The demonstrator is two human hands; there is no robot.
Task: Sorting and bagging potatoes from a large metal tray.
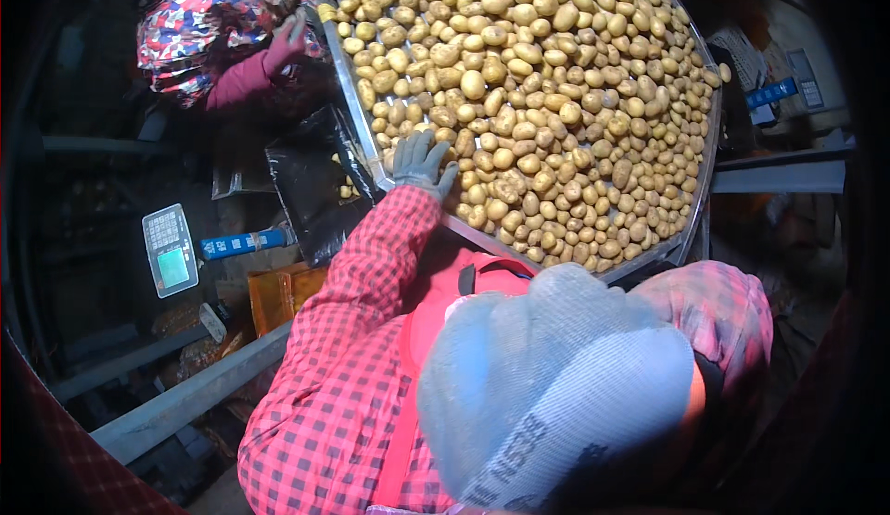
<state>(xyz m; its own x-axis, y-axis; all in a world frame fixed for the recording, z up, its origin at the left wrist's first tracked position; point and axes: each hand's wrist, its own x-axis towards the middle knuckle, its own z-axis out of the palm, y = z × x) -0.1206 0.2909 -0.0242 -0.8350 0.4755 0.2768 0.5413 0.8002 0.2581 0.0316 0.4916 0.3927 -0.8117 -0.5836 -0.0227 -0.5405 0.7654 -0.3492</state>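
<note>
Small tan potatoes cover a metal-rimmed sorting table in front of me. At its near left corner lies my left hand, in a grey work glove, back up. The fingers reach onto the potatoes at the edge, with the thumb apart; what is under the palm is hidden. Very near the camera, my right hand looms large in a grey-blue coated knit glove. It is raised away from the potatoes, its knuckles bent. The palm and fingertips face away, so I cannot see whether anything is in it.
A black plastic bag with potatoes inside hangs beside the left edge. Left of it are a scale display and its blue post. Another person's gloved hand is at upper left. A second scale display stands at right.
</note>
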